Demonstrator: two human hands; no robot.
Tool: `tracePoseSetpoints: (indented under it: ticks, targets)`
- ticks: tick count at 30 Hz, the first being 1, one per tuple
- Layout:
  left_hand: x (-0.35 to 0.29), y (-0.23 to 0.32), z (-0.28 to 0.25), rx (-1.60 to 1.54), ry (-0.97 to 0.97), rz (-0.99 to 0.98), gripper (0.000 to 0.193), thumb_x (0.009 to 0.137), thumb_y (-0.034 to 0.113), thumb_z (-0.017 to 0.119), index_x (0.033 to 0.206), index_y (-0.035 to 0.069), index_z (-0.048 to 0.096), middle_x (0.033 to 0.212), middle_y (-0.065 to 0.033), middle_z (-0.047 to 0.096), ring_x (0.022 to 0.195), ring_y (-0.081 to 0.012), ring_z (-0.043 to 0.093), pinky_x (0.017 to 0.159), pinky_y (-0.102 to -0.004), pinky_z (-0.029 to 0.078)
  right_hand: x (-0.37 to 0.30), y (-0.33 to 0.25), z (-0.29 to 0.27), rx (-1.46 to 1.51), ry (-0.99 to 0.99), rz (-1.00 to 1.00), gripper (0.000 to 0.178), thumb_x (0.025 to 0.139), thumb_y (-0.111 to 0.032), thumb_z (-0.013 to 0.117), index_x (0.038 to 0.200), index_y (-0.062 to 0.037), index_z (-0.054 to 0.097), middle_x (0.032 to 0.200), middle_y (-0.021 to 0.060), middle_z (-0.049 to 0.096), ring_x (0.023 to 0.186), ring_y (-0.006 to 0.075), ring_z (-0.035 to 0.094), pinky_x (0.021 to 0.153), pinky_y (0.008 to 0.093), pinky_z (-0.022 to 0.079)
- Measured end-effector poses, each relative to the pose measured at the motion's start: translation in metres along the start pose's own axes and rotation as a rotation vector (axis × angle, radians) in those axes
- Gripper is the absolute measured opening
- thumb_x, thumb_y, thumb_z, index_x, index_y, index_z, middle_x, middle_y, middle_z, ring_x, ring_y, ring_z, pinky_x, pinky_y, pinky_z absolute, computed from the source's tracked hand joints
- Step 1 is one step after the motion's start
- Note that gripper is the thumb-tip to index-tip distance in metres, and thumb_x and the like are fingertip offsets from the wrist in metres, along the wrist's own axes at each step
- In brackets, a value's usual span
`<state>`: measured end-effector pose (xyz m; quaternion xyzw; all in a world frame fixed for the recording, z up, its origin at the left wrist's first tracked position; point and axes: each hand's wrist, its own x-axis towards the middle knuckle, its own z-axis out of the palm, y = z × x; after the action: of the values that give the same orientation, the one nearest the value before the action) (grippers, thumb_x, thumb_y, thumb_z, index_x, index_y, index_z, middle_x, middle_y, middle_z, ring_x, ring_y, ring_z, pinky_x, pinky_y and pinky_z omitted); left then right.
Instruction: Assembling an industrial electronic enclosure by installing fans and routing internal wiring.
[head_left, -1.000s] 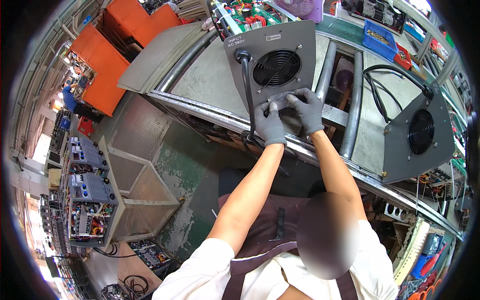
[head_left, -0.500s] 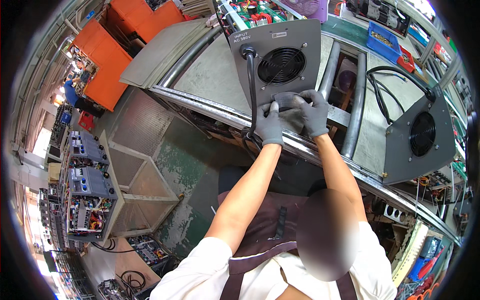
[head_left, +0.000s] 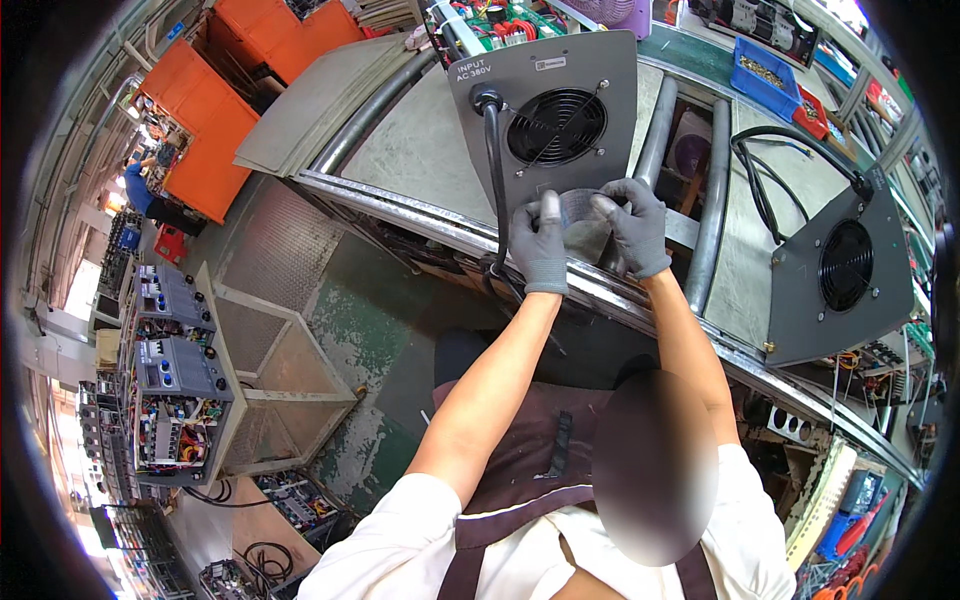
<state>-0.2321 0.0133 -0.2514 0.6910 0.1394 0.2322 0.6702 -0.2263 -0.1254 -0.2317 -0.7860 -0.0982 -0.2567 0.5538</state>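
Observation:
My left hand [head_left: 539,245] and my right hand [head_left: 638,230], both in grey gloves, pinch a thin, slightly curved grey piece [head_left: 585,215] between thumbs and fingers. It looks like a small sheet or label, but its exact kind is not plain. They hold it low in front of a dark grey upright panel [head_left: 622,105] at the bench edge. That panel carries a round black fan grille [head_left: 556,127] and a thick black cable [head_left: 497,175], which hangs down beside my left hand. Whether the piece touches the panel, I cannot tell.
A second grey fan panel [head_left: 805,300] with a coiled black cable [head_left: 757,185] stands to the right. Metal rollers [head_left: 712,215] cross the bench. Blue bin [head_left: 765,70] holds small parts, farther back. Grey machines [head_left: 180,368] fill a stand at left; a person [head_left: 140,190] works beyond.
The thin grey piece has tilted, showing more of its face between my hands. Both hands have shifted slightly, the right one a little to the right. The view has moved slightly.

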Motion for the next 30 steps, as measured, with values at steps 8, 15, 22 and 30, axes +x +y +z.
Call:
tracePoseSetpoints:
  ticks: [8, 15, 22, 30]
  targets:
    - [0.000, -0.006, -0.001, 0.016, 0.020, 0.245, 0.035, 0.083, 0.035, 0.072, 0.086, 0.001, 0.064, 0.082, -0.0080, 0.061, 0.076, -0.0197, 0.057, 0.072, -0.0331, 0.046, 0.008, 0.008, 0.003, 0.064, -0.053, 0.077, 0.019, 0.079, -0.017, 0.072, 0.089, -0.0014, 0.066, 0.080, 0.0048, 0.061, 0.074, 0.0131, 0.056, 0.068, 0.0276, 0.046]
    - [0.003, -0.005, 0.001, 0.040, 0.028, 0.136, 0.022, 0.084, 0.018, 0.072, 0.089, -0.002, 0.065, 0.081, -0.0048, 0.063, 0.073, -0.0126, 0.054, 0.070, -0.0277, 0.046, 0.012, 0.000, 0.004, 0.115, -0.069, 0.114, 0.020, 0.079, -0.016, 0.072, 0.088, 0.0011, 0.066, 0.078, 0.0081, 0.063, 0.072, 0.0137, 0.060, 0.066, 0.0275, 0.049]
    - [0.005, -0.002, 0.003, 0.016, 0.054, 0.101, 0.016, 0.086, 0.013, 0.069, 0.087, -0.002, 0.065, 0.080, -0.0047, 0.063, 0.073, -0.0121, 0.054, 0.070, -0.0277, 0.046, 0.014, 0.017, 0.017, 0.204, -0.055, 0.136, 0.020, 0.080, -0.015, 0.072, 0.089, 0.0010, 0.066, 0.079, 0.0079, 0.063, 0.074, 0.0140, 0.060, 0.068, 0.0277, 0.049]
    - [0.004, 0.005, 0.007, -0.058, 0.080, 0.073, 0.017, 0.087, 0.015, 0.069, 0.085, -0.002, 0.065, 0.079, -0.0044, 0.063, 0.073, -0.0120, 0.053, 0.069, -0.0272, 0.046, 0.014, 0.024, 0.025, 0.109, 0.044, 0.097, 0.021, 0.079, -0.018, 0.074, 0.088, -0.0006, 0.067, 0.080, 0.0092, 0.064, 0.075, 0.0162, 0.061, 0.069, 0.0286, 0.049]
